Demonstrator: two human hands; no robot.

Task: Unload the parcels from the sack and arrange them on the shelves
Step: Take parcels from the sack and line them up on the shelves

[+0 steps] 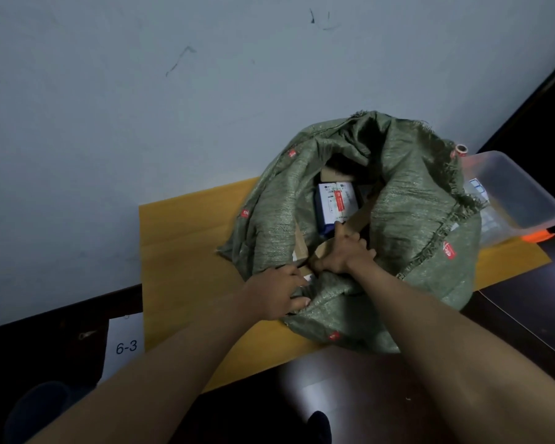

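A green woven sack (407,200) stands open on a yellow wooden board (186,238). Inside it lie several parcels: a blue and white box with a shipping label (335,203) and brown cardboard boxes around it. My left hand (279,291) grips the sack's near rim, fingers curled over the fabric. My right hand (343,254) reaches into the mouth and grips the edge of a brown cardboard parcel (326,249). Most of that parcel is hidden by the sack and my hand.
A clear plastic tub (523,200) with an orange clip sits right of the sack, a tape roll (461,149) behind it. A pale wall rises behind. A white tag reading 6-3 (125,347) hangs on the dark shelf edge at lower left.
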